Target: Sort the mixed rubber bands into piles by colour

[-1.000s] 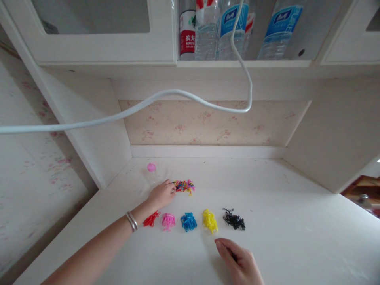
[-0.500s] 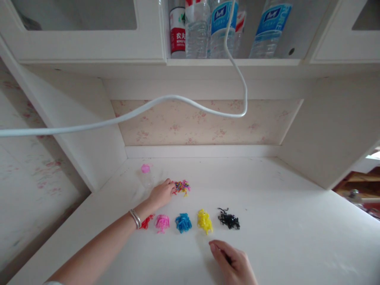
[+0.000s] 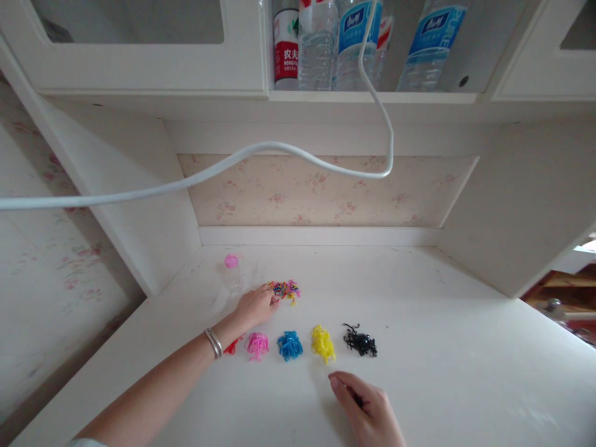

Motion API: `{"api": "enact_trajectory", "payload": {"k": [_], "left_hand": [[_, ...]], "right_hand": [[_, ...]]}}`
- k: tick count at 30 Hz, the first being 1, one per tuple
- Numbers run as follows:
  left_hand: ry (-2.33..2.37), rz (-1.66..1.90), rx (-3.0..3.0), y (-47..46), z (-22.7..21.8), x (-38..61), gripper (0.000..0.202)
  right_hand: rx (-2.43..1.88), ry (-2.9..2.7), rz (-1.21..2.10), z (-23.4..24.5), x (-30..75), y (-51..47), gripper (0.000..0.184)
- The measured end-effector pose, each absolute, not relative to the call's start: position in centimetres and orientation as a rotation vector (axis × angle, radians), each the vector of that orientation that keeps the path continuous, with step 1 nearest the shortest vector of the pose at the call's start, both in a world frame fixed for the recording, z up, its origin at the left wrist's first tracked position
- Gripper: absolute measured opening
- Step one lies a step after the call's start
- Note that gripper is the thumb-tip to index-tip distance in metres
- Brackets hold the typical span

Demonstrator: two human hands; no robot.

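My left hand [image 3: 254, 306] reaches across the white desk [image 3: 442, 347], fingers curled, tips touching the left edge of a mixed-colour pile of small rubber bands [image 3: 285, 289]. Whether it grips any I cannot make out. Below it lie sorted piles in a row: red [image 3: 231, 346] partly hidden by my wrist, pink [image 3: 257, 345], blue [image 3: 289, 345], yellow [image 3: 323, 343] and black [image 3: 360, 341]. My right hand [image 3: 367, 406] rests on the desk in front of the yellow pile, fingers loosely curled, holding nothing I can see.
A small clear bottle with a pink cap [image 3: 231, 271] stands left of the mixed pile. A white cable [image 3: 261, 152] hangs across the alcove. Water bottles [image 3: 354, 43] stand on the shelf above. White cabinet walls close in both sides.
My left hand has drawn slightly back and down along the mixed pile's edge. My right hand stays roughly put. The view has shifted a little.
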State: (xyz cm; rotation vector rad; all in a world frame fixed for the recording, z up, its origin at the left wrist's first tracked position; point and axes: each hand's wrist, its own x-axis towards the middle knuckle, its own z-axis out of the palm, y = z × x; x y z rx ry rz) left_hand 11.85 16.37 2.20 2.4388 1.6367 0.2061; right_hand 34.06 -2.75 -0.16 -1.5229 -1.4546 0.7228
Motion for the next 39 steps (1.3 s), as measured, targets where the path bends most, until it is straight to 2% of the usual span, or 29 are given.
{"api": "enact_trajectory", "payload": {"k": [9,22,31,39], "left_hand": [[1.642,0.268,2.442,17.3,1.7,11.6,0.024],[1.582,0.394,2.483,16.1,3.8,9.1,0.027],[1.437,0.199,2.531,13.5,5.4,2.1,0.021],[1.388,0.199,2.543,12.7,4.5,2.0,0.022]], "right_hand": [[-1.540,-1.499,0.772,-0.1,34.5,-2.7,0.047],[-1.575,-1.517,0.817,-0.1,34.6,-2.9,0.045],[-1.587,-1.518,0.808,0.0,34.2,-2.7,0.039],[-1.662,-1.532,0.844,-0.5,34.1,-2.5,0.043]]}}
